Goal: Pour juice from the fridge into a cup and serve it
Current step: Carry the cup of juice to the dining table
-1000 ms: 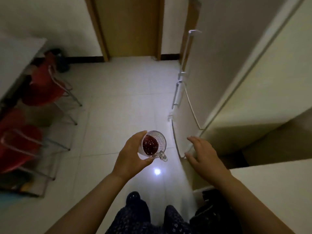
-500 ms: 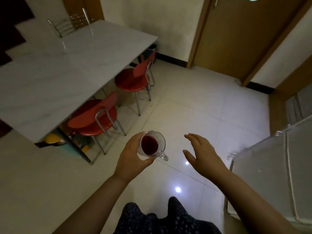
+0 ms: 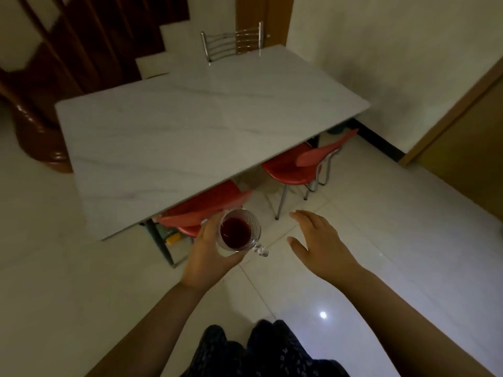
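My left hand [image 3: 208, 254] grips a clear textured glass cup [image 3: 239, 233] from its left side, held upright over the floor. Dark red juice fills the cup partway, and its small handle points right. My right hand [image 3: 319, 243] hovers a short way to the right of the cup, fingers spread, holding nothing. A white marble table [image 3: 190, 123] stands just ahead, its near corner slightly left of the cup. The fridge is out of view.
Two red chairs [image 3: 296, 165] are tucked under the table's near long side, another red chair [image 3: 201, 210] directly beyond the cup. A metal chair back [image 3: 231, 42] shows at the far end. A wooden staircase [image 3: 40, 110] rises at left; a door [image 3: 468, 148] is at right.
The view has swung left from the fridge toward the table, which now lies straight ahead and closer. The cup stays in my left hand; my right hand has left the fridge door.
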